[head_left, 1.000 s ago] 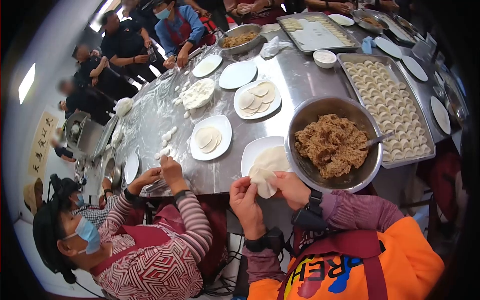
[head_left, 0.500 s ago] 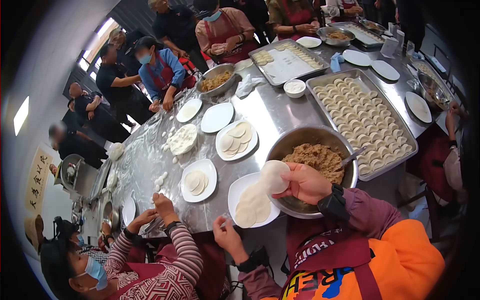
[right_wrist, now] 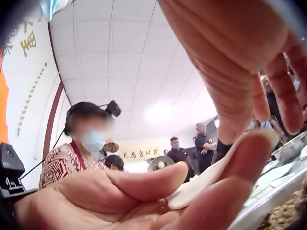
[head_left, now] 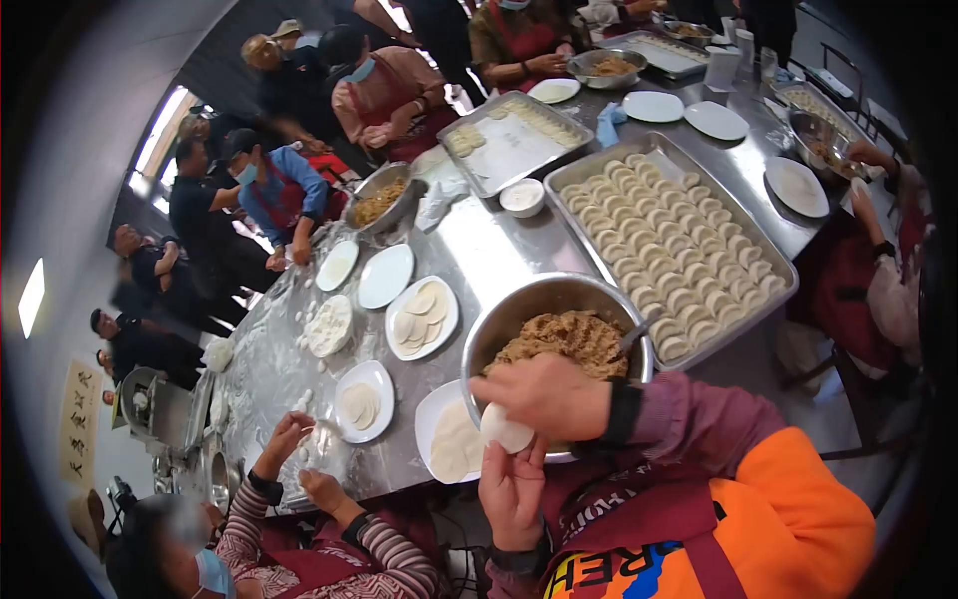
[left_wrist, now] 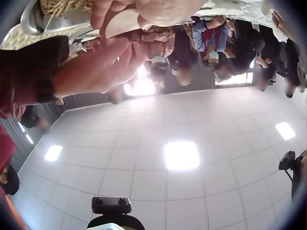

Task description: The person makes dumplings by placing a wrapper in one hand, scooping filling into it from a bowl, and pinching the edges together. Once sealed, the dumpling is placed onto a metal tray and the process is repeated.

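In the head view, a round white dumpling wrapper [head_left: 506, 431] lies across the upturned fingers of my left hand [head_left: 513, 499]. The right wrist view has my left thumb at the wrapper's [right_wrist: 199, 187] near edge, with the fingers underneath. My right hand [head_left: 551, 394] is just above it, palm down, its fingers extended and partly covering the wrapper's top edge. Right behind the hands stands a steel bowl [head_left: 483, 334] of brown filling [head_left: 564, 334], with a utensil handle [head_left: 640, 334] leaning on its rim. Left of the bowl, a white plate [head_left: 427, 419] bears overlapping wrappers [head_left: 456, 446].
A metal tray [head_left: 663, 160] with rows of dumplings is right of the bowl. Plates of wrappers [head_left: 361, 405] and a floury mound [head_left: 327, 327] lie left on the steel table [head_left: 479, 240]. A person in striped sleeves [head_left: 261, 539] works close at my left.
A second ago both hands held a wrapper; then my right hand alone held one up near the bowl. Now a wrapper rests in my left hand. The head view has turned right.
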`<move>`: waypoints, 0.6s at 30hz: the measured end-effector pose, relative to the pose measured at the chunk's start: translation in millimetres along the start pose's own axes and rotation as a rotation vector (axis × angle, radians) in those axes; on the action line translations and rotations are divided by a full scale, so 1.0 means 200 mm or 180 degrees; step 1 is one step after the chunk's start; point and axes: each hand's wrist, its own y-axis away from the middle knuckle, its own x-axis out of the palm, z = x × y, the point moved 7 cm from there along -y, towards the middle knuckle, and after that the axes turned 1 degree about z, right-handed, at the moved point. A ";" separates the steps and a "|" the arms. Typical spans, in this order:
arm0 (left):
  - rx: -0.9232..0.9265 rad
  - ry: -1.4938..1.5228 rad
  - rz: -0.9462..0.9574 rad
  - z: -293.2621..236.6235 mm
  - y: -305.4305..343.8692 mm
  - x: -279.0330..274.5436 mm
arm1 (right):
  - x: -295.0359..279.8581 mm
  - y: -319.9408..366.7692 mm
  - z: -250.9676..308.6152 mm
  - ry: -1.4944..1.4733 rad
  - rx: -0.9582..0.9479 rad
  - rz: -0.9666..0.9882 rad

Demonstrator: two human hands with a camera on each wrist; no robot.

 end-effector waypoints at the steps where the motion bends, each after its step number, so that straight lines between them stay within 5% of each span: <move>1: 0.0095 -0.0066 -0.0020 -0.02 -0.02 0.00 | -0.07 0.03 -0.06 -0.0074 0.0076 -0.0308; 5: 0.0563 -0.0240 -0.0143 -0.14 -0.05 0.03 | -0.44 0.28 -0.39 0.0188 0.0776 -0.1396; 8: 0.0767 -0.0614 -0.0196 -0.17 -0.06 -0.03 | -0.50 0.60 -0.66 0.0529 0.1800 -0.1106; 9: 0.0686 -0.0569 -0.0232 -0.17 -0.06 -0.05 | -0.47 0.68 -0.74 0.0425 0.2206 -0.0562; 13: 0.0598 -0.0604 -0.0541 -0.13 -0.08 -0.07 | -0.22 0.81 -0.90 -0.1896 0.2754 -0.0639; 18: 0.0557 -0.0605 -0.0584 -0.15 -0.05 -0.12 | -0.21 0.57 -0.78 -0.1623 0.1933 -0.0508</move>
